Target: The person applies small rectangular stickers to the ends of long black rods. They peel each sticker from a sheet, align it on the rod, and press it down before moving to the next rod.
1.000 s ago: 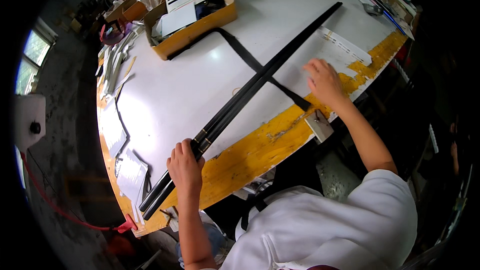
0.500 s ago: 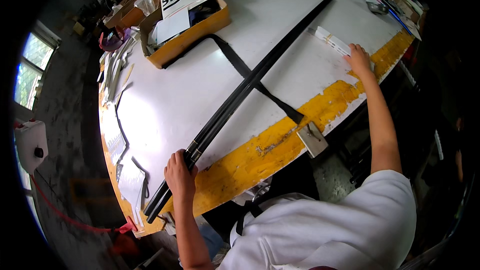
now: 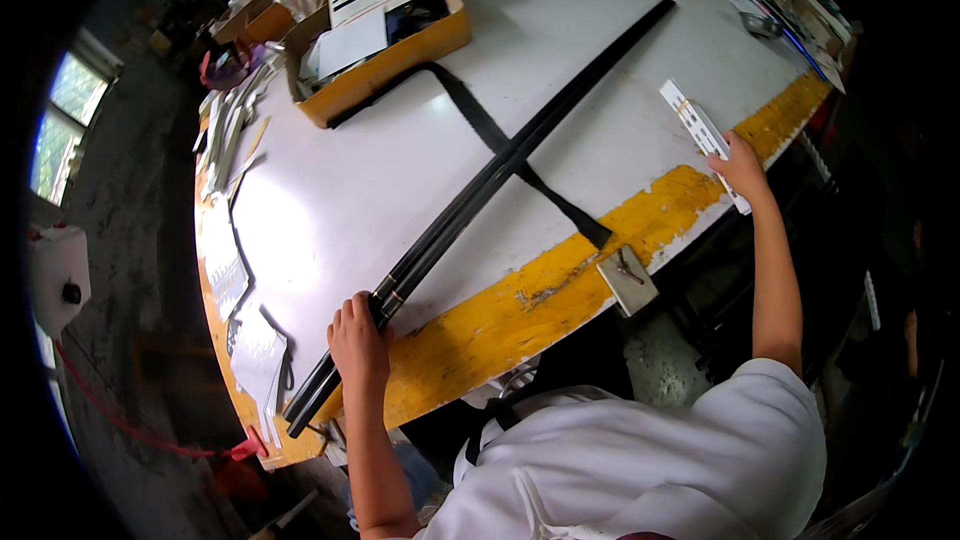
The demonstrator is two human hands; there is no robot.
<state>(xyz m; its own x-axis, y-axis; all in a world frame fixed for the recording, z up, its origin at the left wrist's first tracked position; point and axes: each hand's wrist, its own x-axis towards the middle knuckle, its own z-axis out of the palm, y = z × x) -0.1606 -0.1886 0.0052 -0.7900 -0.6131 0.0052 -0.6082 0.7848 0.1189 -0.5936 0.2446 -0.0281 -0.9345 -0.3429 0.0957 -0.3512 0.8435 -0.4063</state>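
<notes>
Black rods (image 3: 545,125) lie on the tabletop (image 3: 350,210), the left hand (image 3: 360,342) wrapping its fingers around them. The right hand (image 3: 741,170) clamps its fingers on white slotted strips (image 3: 688,118). A black strap (image 3: 468,110) crosses beneath the rods.

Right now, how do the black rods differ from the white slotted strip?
The black rods are long; the white slotted strip is far shorter. The rods lie across a black strap; the strip is apart from it. The left hand holds the rods, the right hand the strip. Both are straight and narrow.
</notes>
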